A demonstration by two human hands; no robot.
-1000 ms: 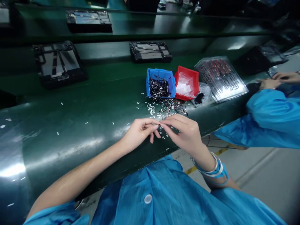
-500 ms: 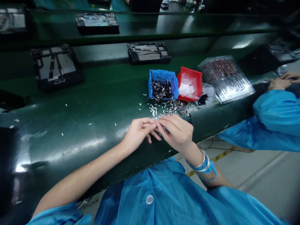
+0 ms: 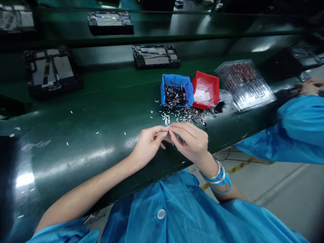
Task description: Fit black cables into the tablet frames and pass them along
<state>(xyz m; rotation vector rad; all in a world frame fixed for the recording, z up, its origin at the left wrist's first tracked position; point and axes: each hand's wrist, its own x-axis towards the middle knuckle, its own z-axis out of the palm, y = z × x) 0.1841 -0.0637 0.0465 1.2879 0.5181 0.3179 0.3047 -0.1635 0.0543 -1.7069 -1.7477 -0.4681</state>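
My left hand (image 3: 151, 141) and my right hand (image 3: 190, 139) meet fingertip to fingertip over the green bench (image 3: 101, 114). Both are closed in a pinch; whatever sits between the fingertips is too small to make out. Just beyond them lies a scatter of small white strips (image 3: 165, 118) and a heap of short dark cables with white ends (image 3: 193, 114). Behind this heap stands a blue bin (image 3: 188, 89) filled with more such cables. A red bin (image 3: 214, 88) touching it on the right holds clear plastic and white pieces.
Clear trays (image 3: 245, 86) with rows of red and dark parts are stacked right of the bins, beside a plastic bag (image 3: 225, 101). Opened devices lie beyond, one at left (image 3: 52, 72), another in the middle (image 3: 156, 56). A co-worker's blue sleeve (image 3: 301, 118) is at right.
The devices on the strip behind the bench have shifted left, while one on the farther strip has moved right. My hands stay pinched together, with my left fingers drawn in slightly.
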